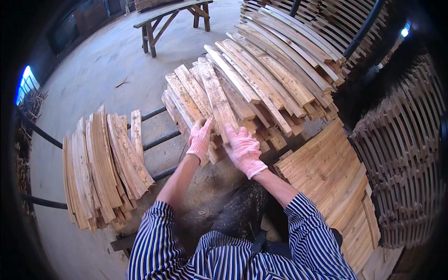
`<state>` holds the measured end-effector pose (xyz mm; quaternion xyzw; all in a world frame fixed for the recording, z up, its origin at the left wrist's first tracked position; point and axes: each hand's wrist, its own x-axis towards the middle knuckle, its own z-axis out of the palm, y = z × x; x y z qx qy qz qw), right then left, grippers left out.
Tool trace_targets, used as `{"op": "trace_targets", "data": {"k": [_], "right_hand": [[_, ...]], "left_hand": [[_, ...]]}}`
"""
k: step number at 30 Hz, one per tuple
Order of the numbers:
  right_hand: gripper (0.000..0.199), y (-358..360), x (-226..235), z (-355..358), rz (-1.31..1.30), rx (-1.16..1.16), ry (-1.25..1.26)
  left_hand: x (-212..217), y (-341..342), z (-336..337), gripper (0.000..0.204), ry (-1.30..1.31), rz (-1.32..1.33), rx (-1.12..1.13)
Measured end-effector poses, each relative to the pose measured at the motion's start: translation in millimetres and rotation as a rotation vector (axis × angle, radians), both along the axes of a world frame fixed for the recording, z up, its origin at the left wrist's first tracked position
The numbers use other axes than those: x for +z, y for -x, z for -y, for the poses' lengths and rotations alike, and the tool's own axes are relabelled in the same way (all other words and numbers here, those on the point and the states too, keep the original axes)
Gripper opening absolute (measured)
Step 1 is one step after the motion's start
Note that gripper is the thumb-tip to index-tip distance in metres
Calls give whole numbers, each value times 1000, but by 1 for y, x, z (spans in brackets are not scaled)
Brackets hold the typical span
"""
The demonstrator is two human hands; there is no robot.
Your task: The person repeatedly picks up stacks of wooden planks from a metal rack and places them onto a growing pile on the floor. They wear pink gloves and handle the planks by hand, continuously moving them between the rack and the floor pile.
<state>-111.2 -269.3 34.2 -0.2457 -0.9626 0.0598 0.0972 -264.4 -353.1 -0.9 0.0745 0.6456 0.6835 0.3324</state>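
Both my hands are in pinkish-white knitted gloves, at the near end of a stack of rough wooden boards (280, 84). My right hand (242, 148) is closed on the near end of one wooden board (216, 95), which lies slantwise over the others and points away from me. Just left of that board, my left hand (200, 138) has its fingers curled in near the board ends. What those fingers hold is hidden by the glove.
A smaller bundle of boards (100, 163) rests on dark metal bars (161, 141) at the left. Flat-laid boards (326, 172) form a pile at my right, beside tall slatted wood stacks (401, 154). Farther off stands a wooden trestle bench (172, 16) on the concrete floor (102, 60).
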Motion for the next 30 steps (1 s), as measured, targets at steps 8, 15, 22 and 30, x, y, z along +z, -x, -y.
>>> {"op": "trace_targets", "data": {"k": [8, 15, 22, 30], "right_hand": [[94, -62, 39, 80, -158, 259, 538], [94, -32, -10, -5, 70, -120, -73], [95, 11, 16, -17, 195, -174, 505], [105, -56, 141, 14, 228, -91, 872]], "left_hand": [[22, 7, 54, 81, -612, 675, -242], [54, 16, 133, 75, -665, 110, -130], [24, 3, 135, 87, -629, 363, -14], [4, -13, 40, 114, -200, 452, 211]]}}
